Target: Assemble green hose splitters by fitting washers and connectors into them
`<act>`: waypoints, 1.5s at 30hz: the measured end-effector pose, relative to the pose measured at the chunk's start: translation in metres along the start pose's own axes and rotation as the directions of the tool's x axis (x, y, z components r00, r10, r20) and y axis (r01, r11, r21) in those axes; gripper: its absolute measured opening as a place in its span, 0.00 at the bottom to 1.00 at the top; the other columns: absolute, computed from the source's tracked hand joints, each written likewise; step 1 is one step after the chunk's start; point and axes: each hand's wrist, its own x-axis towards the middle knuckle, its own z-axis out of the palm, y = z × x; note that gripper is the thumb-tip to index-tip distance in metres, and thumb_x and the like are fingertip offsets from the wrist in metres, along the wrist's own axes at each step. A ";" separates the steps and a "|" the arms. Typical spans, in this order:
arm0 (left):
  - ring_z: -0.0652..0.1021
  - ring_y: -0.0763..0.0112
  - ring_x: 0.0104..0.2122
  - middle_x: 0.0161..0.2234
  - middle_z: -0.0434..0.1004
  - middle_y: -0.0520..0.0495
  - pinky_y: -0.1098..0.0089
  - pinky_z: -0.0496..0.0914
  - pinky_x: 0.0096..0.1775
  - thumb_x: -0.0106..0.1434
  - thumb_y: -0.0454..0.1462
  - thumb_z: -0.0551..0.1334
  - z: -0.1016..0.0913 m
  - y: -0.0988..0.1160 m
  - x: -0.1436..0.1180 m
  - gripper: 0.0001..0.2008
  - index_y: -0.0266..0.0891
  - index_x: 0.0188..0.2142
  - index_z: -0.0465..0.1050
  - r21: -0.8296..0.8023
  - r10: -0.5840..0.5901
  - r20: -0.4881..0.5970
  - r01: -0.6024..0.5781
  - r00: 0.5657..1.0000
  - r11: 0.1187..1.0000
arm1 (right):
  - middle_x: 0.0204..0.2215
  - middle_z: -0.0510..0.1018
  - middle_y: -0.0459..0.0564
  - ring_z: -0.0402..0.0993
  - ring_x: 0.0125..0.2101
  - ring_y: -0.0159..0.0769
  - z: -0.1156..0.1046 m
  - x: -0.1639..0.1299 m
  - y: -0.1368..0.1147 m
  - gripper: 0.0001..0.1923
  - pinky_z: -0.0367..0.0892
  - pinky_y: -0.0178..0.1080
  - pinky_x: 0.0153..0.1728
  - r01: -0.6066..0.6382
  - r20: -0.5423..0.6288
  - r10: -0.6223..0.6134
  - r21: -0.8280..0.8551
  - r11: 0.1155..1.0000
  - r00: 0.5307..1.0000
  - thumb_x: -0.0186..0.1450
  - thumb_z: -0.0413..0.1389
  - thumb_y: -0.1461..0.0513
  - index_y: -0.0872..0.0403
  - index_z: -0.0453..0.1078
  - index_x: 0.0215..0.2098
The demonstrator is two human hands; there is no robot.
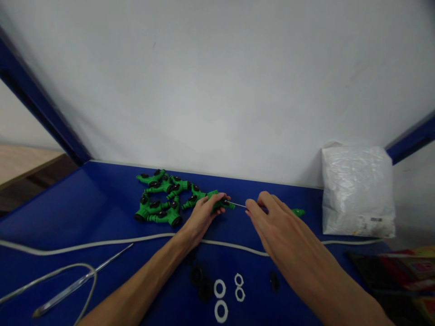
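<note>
My left hand (204, 213) is closed around a green Y-shaped hose splitter (214, 194) with black valve parts, above the blue table. In my right hand (275, 217) is a screwdriver (236, 204), its thin metal shaft reaching left to the black part of the splitter. The fingers hide most of its handle. Several similar green splitters (159, 206) with black knobs lie in a cluster left of my left hand. Just behind my right hand, part of another green piece (298, 212) shows.
Two larger white rings (219, 288), two smaller white rings (239, 280) and dark round parts (205, 290) lie up front. A white cable (112, 243) crosses the blue table (102, 203). A clear-handled pointed tool (73, 287) rests left. A white plastic package (356, 190) leans right.
</note>
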 end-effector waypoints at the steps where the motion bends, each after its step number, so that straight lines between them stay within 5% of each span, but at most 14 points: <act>1: 0.72 0.76 0.31 0.40 0.80 0.44 0.75 0.68 0.37 0.54 0.42 0.70 0.000 -0.001 0.000 0.11 0.35 0.33 0.82 0.000 -0.001 0.002 0.001 1.000 1.000 | 0.34 0.69 0.53 0.71 0.33 0.44 0.000 0.000 0.000 0.14 0.72 0.44 0.34 -0.002 0.004 0.002 0.008 1.000 1.000 0.62 0.48 0.76 0.55 0.65 0.39; 16: 0.75 0.69 0.38 0.37 0.79 0.46 0.72 0.68 0.40 0.53 0.41 0.68 0.001 0.000 -0.006 0.10 0.37 0.33 0.80 -0.002 0.006 -0.038 -0.006 0.999 1.000 | 0.36 0.74 0.58 0.74 0.33 0.46 -0.002 0.008 -0.014 0.24 0.73 0.44 0.33 0.091 -0.085 -0.099 -0.096 0.991 0.991 0.50 0.49 0.78 0.58 0.68 0.43; 21: 0.73 0.74 0.31 0.33 0.76 0.51 0.75 0.67 0.35 0.52 0.38 0.67 0.000 0.000 -0.007 0.07 0.38 0.31 0.77 -0.020 0.015 -0.101 -0.017 0.995 1.000 | 0.35 0.74 0.56 0.74 0.33 0.44 -0.001 0.014 -0.016 0.20 0.71 0.43 0.33 0.118 -0.048 -0.124 -0.118 0.986 0.991 0.54 0.51 0.77 0.55 0.66 0.42; 30: 0.59 0.83 0.19 0.27 0.71 0.56 0.76 0.62 0.26 0.50 0.38 0.67 0.000 0.002 -0.004 0.09 0.36 0.30 0.73 -0.140 -0.010 -0.064 0.001 0.998 0.990 | 0.36 0.76 0.56 0.74 0.33 0.45 -0.006 0.013 -0.017 0.23 0.72 0.44 0.34 0.130 -0.084 -0.138 -0.095 0.987 0.987 0.50 0.49 0.77 0.56 0.66 0.42; 39: 0.59 0.83 0.19 0.25 0.69 0.56 0.75 0.57 0.25 0.52 0.41 0.66 -0.003 0.000 -0.003 0.10 0.37 0.32 0.75 -0.073 0.038 -0.019 -0.039 0.999 0.997 | 0.33 0.73 0.53 0.72 0.32 0.43 0.010 0.010 -0.008 0.09 0.69 0.44 0.34 0.113 -0.026 -0.116 -0.102 0.988 0.993 0.64 0.52 0.71 0.55 0.66 0.40; 45: 0.57 0.83 0.18 0.23 0.64 0.56 0.73 0.49 0.22 0.50 0.40 0.65 -0.001 0.000 -0.002 0.09 0.36 0.27 0.75 0.079 0.114 -0.067 -0.109 0.991 0.991 | 0.38 0.73 0.53 0.72 0.35 0.40 0.011 0.007 0.005 0.17 0.68 0.40 0.35 0.150 -0.026 -0.148 0.104 0.983 0.989 0.64 0.49 0.72 0.55 0.63 0.51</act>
